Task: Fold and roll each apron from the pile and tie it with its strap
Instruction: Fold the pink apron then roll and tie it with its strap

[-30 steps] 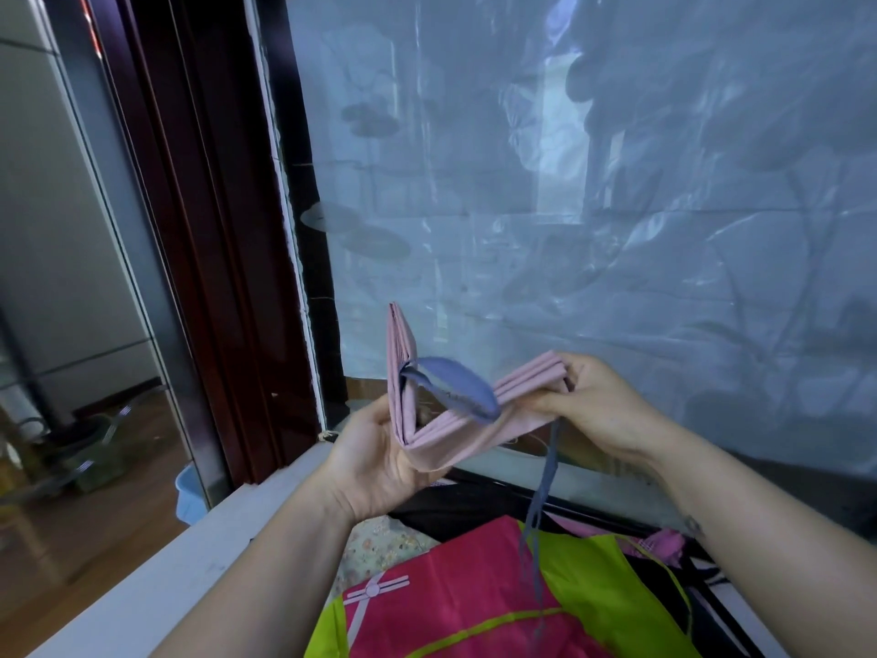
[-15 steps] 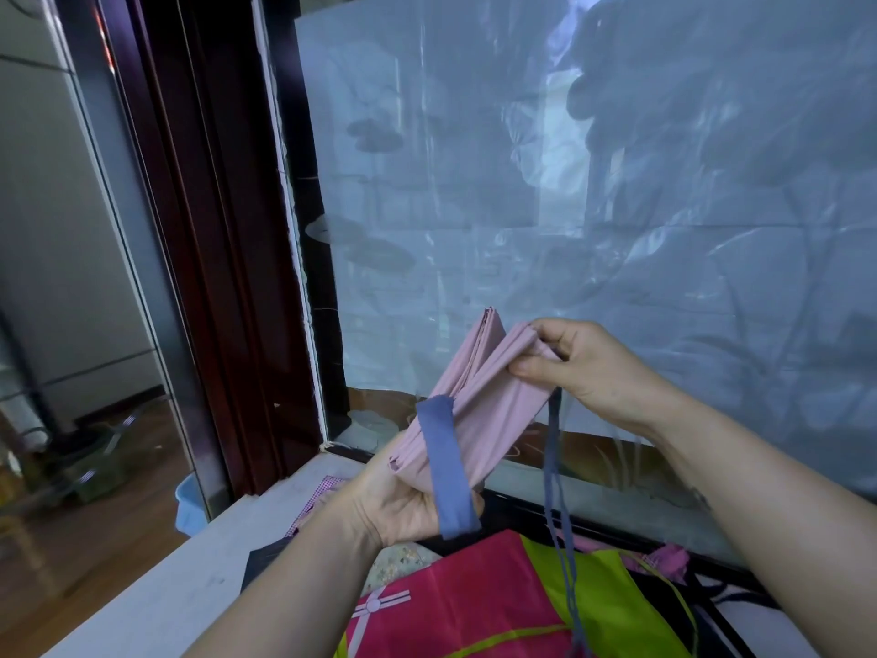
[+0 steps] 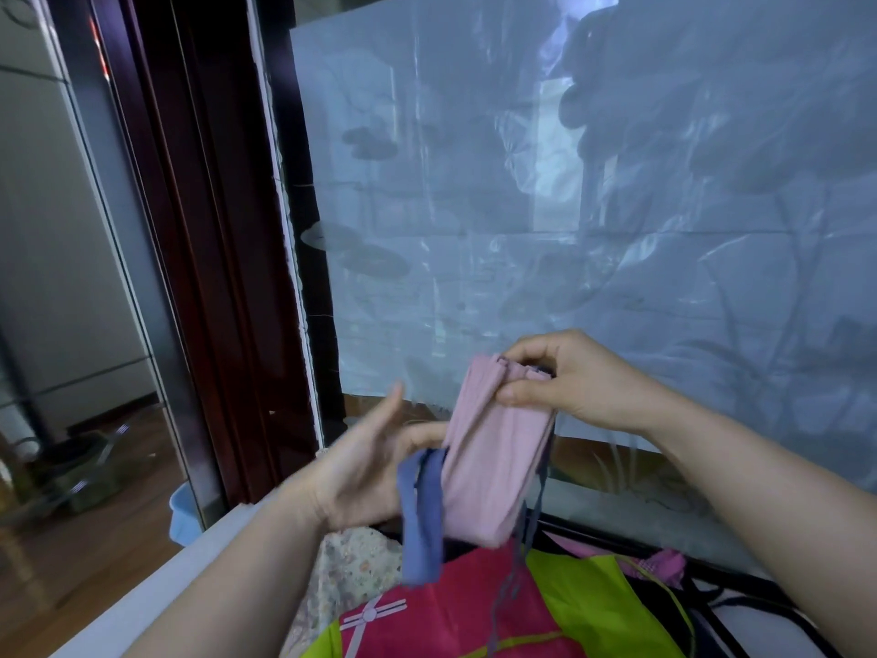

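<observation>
Between both hands hangs a folded pink apron; the right hand pinches its top, the left hand spreads wide beside its blue strap.

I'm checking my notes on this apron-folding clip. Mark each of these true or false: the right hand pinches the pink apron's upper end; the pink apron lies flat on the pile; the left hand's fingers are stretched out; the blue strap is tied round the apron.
1. The right hand pinches the upper end of the pink apron. True.
2. The pink apron lies flat on the pile. False: it is folded into a narrow bundle and held up in the air above the pile of coloured aprons.
3. The left hand has its fingers stretched out. True: it is beside the bundle, not clenched.
4. The blue strap is tied round the apron. False: it hangs loose at the bundle's left side.
</observation>
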A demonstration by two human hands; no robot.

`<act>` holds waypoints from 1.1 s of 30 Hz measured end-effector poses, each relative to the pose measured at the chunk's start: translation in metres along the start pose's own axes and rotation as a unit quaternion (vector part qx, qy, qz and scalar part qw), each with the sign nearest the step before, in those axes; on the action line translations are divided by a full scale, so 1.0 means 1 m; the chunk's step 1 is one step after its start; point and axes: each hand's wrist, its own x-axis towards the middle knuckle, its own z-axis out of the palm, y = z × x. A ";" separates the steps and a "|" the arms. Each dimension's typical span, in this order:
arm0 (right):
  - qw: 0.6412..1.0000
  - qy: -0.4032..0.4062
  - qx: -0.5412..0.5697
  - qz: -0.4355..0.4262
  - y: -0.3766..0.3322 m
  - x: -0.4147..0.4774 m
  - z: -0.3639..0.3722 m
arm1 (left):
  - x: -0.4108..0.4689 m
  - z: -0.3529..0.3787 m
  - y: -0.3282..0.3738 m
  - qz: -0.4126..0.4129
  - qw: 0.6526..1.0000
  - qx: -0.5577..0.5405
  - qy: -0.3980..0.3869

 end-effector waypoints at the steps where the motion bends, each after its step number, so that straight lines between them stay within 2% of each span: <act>1: 1.000 -0.012 -0.011 0.001 0.000 0.000 0.001 | -0.002 -0.007 0.008 0.020 0.998 0.057 -0.025; 4: 0.999 -0.027 -0.042 -0.005 0.000 0.004 0.011 | -0.003 0.008 0.031 0.060 0.960 0.274 -0.016; 6: 0.999 0.006 -0.035 -0.009 0.000 0.007 0.020 | 0.004 0.020 0.030 0.101 0.950 0.295 0.012; 10: 0.996 0.080 0.031 0.024 0.006 0.005 0.029 | 0.009 0.017 0.011 0.172 0.962 0.202 0.071; 13: 0.990 0.008 0.052 0.128 0.006 -0.002 0.027 | 0.008 0.008 0.004 0.178 0.965 0.173 0.080; 16: 0.988 -0.050 -0.068 0.125 0.001 -0.004 0.014 | 0.006 0.001 -0.003 0.151 0.964 0.204 0.084; 19: 0.981 -0.038 -0.168 0.092 -0.007 0.002 0.001 | 0.006 -0.001 -0.009 0.141 0.969 0.189 0.078; 21: 0.979 -0.022 -0.191 0.068 -0.012 0.002 0.001 | 0.007 -0.001 -0.011 0.145 0.973 0.156 0.084; 24: 0.988 0.044 -0.139 0.059 -0.008 -0.003 0.010 | 0.009 -0.001 -0.009 0.153 0.977 0.064 0.133; 27: 0.990 0.097 -0.079 0.071 0.003 -0.010 0.025 | 0.011 0.000 -0.006 0.169 0.965 -0.034 0.199; 29: 0.992 0.081 -0.050 0.078 0.011 -0.012 0.039 | 0.012 0.007 -0.003 0.178 0.959 -0.082 0.206; 33: 0.997 0.033 -0.025 0.071 0.019 -0.008 0.059 | 0.015 0.036 0.005 0.189 0.951 -0.191 0.151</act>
